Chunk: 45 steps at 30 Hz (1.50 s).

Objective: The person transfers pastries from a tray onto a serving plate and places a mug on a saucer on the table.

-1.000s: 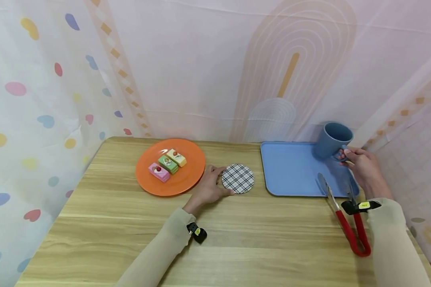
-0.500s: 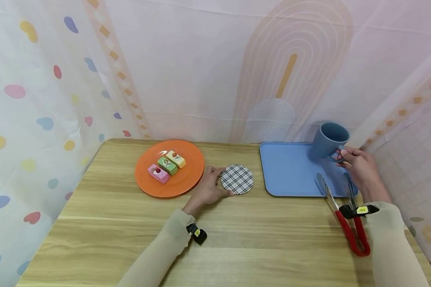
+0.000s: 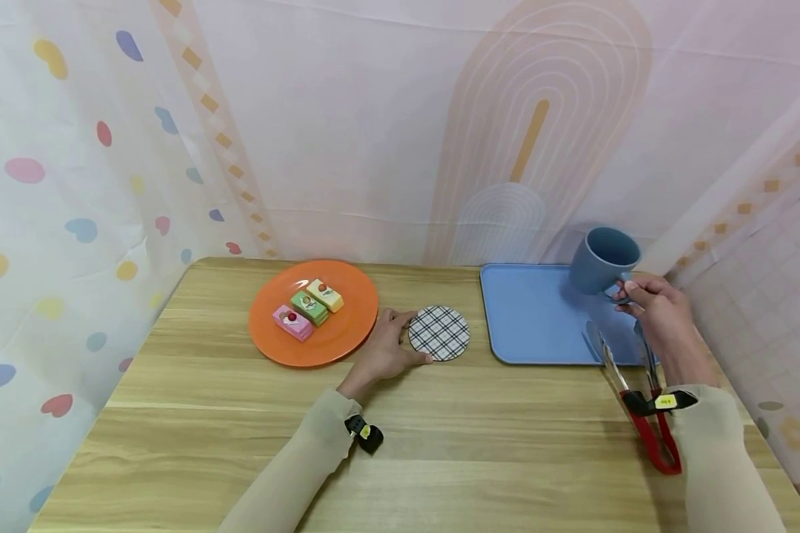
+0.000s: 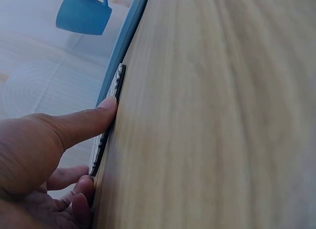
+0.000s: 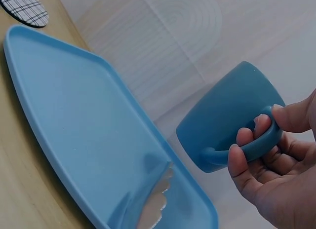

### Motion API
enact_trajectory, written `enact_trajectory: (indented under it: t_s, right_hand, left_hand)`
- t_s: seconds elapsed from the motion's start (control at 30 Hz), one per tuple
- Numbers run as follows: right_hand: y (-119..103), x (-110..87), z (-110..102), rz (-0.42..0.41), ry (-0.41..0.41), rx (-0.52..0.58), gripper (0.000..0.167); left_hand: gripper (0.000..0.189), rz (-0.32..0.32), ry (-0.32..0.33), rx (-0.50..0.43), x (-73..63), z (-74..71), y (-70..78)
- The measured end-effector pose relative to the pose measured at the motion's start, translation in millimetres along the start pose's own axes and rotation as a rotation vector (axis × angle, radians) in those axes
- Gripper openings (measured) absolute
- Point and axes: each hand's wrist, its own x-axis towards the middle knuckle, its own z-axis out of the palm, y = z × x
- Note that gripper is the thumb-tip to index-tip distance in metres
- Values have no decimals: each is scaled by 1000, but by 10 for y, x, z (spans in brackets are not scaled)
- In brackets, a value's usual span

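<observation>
My right hand [image 3: 667, 318] grips a blue mug [image 3: 603, 259] by its handle. The mug is upright and held above the blue tray [image 3: 530, 314]; in the right wrist view a gap shows between mug [image 5: 227, 113] and tray [image 5: 79, 120]. A round coaster [image 3: 438, 333] in black-and-white plaid lies flat on the table, left of the tray. My left hand [image 3: 387, 352] holds it at its left side, thumb at the near edge and fingers at the far edge. The left wrist view shows the thumb against the rim of the coaster [image 4: 106, 135].
An orange plate [image 3: 276, 344] with three toy cake slices, pink [image 3: 293, 323], green [image 3: 310, 308] and yellow [image 3: 325, 295], stands left of my left hand. Red-handled tongs [image 3: 647, 437] lie with their metal tips over the tray, partly under my right wrist. A patterned curtain [image 3: 347, 133] hangs behind the table.
The mug in my right hand has moved a little to the left above the tray. My left hand and the coaster stay in place; the view has shifted slightly.
</observation>
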Motion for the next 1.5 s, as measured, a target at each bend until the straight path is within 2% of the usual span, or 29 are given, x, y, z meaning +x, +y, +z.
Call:
enact_trajectory:
  t_s: [0.47,0.73,1.27,1.5]
  right_hand:
    - [77,-77,95,-39,-72,14,15]
    - [83,-148,206,-8,-60,-29,14]
    - [140,-241,416,-16,-75,-64,14]
    - [170,-271,481,-13,-63,-117,13]
  left_hand:
    - [89,-3,4,9,-11,-11,12]
    - [89,-4,7,20,-10,-16,18]
    - [89,-14,-7,30,3,-3,11]
    - [89,0,-8,18,6,-11,7]
